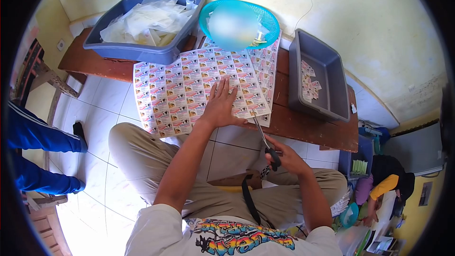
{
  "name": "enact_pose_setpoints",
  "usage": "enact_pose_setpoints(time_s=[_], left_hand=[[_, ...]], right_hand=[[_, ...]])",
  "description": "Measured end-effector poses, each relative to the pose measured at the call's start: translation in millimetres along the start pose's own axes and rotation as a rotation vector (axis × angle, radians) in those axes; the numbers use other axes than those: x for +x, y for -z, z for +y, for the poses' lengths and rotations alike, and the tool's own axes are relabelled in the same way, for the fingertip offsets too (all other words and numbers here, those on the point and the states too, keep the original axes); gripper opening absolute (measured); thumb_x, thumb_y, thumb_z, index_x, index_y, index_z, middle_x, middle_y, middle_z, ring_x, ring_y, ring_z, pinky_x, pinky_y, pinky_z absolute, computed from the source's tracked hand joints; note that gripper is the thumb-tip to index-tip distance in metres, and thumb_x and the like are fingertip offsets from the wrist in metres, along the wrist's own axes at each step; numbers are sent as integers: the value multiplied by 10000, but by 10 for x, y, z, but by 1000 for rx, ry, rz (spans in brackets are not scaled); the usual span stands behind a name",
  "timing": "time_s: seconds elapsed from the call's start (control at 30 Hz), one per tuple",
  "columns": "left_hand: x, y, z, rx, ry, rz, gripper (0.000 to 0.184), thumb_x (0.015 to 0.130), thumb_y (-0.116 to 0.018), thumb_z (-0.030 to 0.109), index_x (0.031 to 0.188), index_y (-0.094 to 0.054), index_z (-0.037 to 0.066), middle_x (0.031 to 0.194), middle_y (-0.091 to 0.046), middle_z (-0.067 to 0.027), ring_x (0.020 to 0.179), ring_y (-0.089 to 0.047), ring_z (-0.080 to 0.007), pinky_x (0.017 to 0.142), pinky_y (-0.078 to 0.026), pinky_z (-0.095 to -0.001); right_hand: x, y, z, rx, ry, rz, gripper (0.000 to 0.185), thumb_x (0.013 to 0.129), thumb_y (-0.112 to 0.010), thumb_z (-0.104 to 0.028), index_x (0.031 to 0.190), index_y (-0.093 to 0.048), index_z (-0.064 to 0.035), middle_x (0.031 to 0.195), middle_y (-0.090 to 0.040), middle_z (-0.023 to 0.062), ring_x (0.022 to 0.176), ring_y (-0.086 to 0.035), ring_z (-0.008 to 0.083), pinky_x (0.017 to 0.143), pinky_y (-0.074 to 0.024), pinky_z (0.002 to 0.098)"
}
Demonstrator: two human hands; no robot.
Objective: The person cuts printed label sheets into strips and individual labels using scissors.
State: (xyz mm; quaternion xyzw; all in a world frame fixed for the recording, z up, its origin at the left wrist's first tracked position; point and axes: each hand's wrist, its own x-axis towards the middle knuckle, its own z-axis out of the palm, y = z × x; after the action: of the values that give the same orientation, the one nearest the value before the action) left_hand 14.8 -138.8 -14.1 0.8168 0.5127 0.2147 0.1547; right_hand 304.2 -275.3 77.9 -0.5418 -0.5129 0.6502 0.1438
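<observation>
A large sheet of printed labels (163, 92) lies over the bench, its left part hanging past the front edge. My left hand (220, 104) rests flat on it with fingers spread. In my right hand (286, 156) is a pair of scissors (261, 132) with black handles, its blades at the sheet's lower right corner. More label sheets (268, 66) lie beneath, showing along the right side. To the right, a grey bin (327, 76) holds several cut label pieces (310, 83).
On the wooden bench (303, 130) stand a blue-grey tub (166, 54) of clear plastic packets (147, 16) and a teal basket (272, 23), its contents partly blurred. A person in blue trousers (42, 132) stands at left. Another person (384, 185) is at lower right.
</observation>
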Motion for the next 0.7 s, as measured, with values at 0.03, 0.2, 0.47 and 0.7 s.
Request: enact_pose_setpoints(time_s=[0.03,0.2,0.47,0.7], left_hand=[[-10,-16,-1,2,0,0,1261,700,-841,738,1604,-438,-42,1747,-144,-359,1659,-86,-461,1337,-71,-561],[-31,-54,-2,-17,-11,71,1313,657,-822,808,1599,-455,-31,1725,-178,-387,1652,-129,-467,1333,-89,-576],[-42,-13,37,-41,7,54,1330,660,-818,825,1602,-443,-35,1735,-159,-373,1655,-110,-461,1336,-80,-564],[-42,-57,31,-51,-9,107,1325,641,-835,821,1580,-470,-40,1715,-202,-392,1654,-131,-458,1334,-91,-571]], right_hand=[[47,-22,-17,-15,15,4,836,1022,-780,-286,1722,-328,-209,958,-588,3,822,-640,94,750,-544,283],[224,-102,-71,-7,35,11,832,1027,-774,-278,1723,-323,-222,932,-582,-18,815,-634,88,744,-549,281],[318,-142,-57,33,24,42,805,1028,-774,-283,1712,-351,-260,964,-579,-7,832,-638,92,750,-567,281],[389,-118,-63,48,6,41,803,1023,-781,-285,1707,-361,-277,1006,-582,10,859,-644,108,768,-593,306]])
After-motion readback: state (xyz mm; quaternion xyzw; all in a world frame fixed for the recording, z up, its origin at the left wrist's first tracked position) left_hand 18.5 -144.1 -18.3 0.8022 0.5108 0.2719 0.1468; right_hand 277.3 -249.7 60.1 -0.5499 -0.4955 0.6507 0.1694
